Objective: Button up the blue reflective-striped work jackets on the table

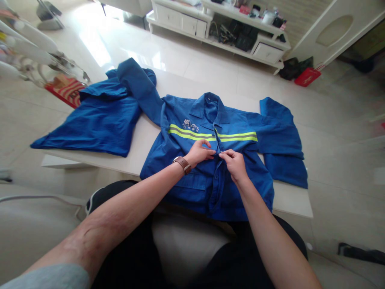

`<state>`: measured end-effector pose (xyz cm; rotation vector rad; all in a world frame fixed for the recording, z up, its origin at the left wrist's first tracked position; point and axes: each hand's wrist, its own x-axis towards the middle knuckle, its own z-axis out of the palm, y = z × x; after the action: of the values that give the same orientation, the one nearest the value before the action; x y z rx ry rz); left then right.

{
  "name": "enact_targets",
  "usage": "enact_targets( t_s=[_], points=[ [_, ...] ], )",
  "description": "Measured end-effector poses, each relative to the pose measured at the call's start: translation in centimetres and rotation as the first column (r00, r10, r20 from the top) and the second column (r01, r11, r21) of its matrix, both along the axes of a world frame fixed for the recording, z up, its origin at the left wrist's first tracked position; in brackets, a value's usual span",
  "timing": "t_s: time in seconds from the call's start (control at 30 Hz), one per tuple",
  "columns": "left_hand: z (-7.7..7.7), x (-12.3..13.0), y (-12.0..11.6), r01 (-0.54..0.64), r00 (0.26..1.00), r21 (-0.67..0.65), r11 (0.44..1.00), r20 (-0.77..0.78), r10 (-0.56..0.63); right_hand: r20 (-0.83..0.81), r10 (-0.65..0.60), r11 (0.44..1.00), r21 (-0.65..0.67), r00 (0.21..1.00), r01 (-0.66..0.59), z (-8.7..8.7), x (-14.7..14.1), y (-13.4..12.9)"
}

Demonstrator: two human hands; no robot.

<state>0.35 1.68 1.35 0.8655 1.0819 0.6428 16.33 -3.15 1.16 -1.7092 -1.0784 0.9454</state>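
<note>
A blue work jacket (192, 184) lies front up, collar away from me, with a yellow-green and grey stripe across its chest. Its front opening is partly closed, and a button shows lower down. My left hand (201, 153), a brown watch strap on its wrist, pinches the front edge just below the stripe. Right beside it, my right hand (234, 162) pinches the other side of the same edge between thumb and finger. The fingertips nearly meet; any button between them is hidden.
Folded blue clothing (102, 124) lies at the table's left, and more blue cloth (285, 170) lies under the jacket's sleeve at the right. The pale table (294, 200) ends near my knees. A white cabinet (180, 22) stands beyond, with a red bag (307, 77) on the floor.
</note>
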Motion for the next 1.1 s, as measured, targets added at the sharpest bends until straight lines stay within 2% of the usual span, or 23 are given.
enact_targets(
  t_s=[0.13, 0.27, 0.33, 0.6, 0.8, 1.1],
  points=[
    [-0.9, 0.0, 0.1, 0.009, 0.999, 0.091, 0.996, 0.035, -0.013, -0.022, 0.007, 1.000, -0.003, 1.000, -0.007, 0.1, -0.3, 0.3],
    [-1.7, 0.1, 0.1, 0.038, 0.999, 0.254, 0.966, -0.040, -0.029, -0.013, 0.010, 1.000, 0.010, 1.000, -0.010, 0.1, -0.5, 0.4],
    [-1.9, 0.1, 0.0, 0.057, 0.997, 0.291, 0.955, -0.059, -0.041, 0.015, 0.023, 1.000, 0.018, 1.000, -0.023, 0.1, -0.5, 0.3],
    [-1.4, 0.0, -0.1, 0.027, 1.000, 0.295, 0.955, -0.021, -0.021, 0.071, 0.066, 0.997, 0.043, 0.995, -0.069, 0.3, -0.3, 0.6],
    [-1.6, 0.1, 0.0, 0.029, 1.000, 0.343, 0.939, -0.011, -0.027, 0.078, 0.091, 0.996, 0.019, 0.993, -0.092, 0.0, 0.0, 0.7],
    [-1.7, 0.3, 0.0, -0.018, 0.991, 0.395, 0.918, -0.113, 0.068, 0.340, 0.172, 0.966, 0.126, 0.925, -0.226, 0.3, 0.0, 0.1]
  ],
)
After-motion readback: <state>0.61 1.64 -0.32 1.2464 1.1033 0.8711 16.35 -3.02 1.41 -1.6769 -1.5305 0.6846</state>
